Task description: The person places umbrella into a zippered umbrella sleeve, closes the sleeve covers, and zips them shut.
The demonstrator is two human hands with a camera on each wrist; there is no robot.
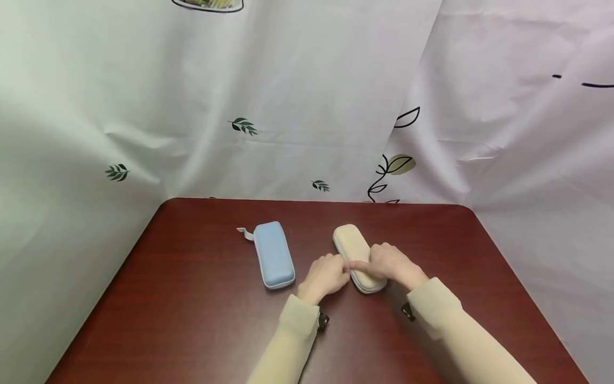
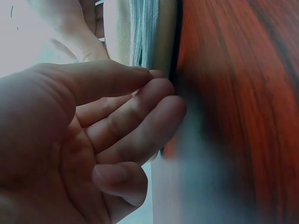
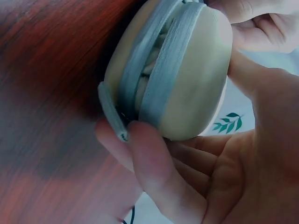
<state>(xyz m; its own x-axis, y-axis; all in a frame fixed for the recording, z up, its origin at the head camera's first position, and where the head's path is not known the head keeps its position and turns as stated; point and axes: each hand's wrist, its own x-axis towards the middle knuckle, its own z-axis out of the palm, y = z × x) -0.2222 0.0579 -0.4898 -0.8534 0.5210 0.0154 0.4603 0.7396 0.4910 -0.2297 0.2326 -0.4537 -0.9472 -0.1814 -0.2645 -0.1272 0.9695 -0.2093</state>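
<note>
A cream zippered case [image 1: 352, 242] lies on the table, tilted away to the left. My right hand [image 1: 389, 262] holds its near right part, with the thumb stretched across the top. In the right wrist view, fingers of my right hand [image 3: 187, 172] are at the case's end, beside a small grey tab [image 3: 112, 112]. The grey zipper [image 3: 154, 70] is parted there, showing a narrow gap. My left hand [image 1: 327, 274] is at the case's left edge. Its thumb and forefinger pinch at the zipper [image 2: 144, 32] in the left wrist view; the pull is hidden behind the fingertips.
A light blue zippered case [image 1: 274, 255] with a pale strap [image 1: 246, 233] lies left of my left hand. Both cases rest on a dark red-brown wooden table [image 1: 192, 320]. White cloth [image 1: 288, 96] with leaf prints hangs behind and along the sides.
</note>
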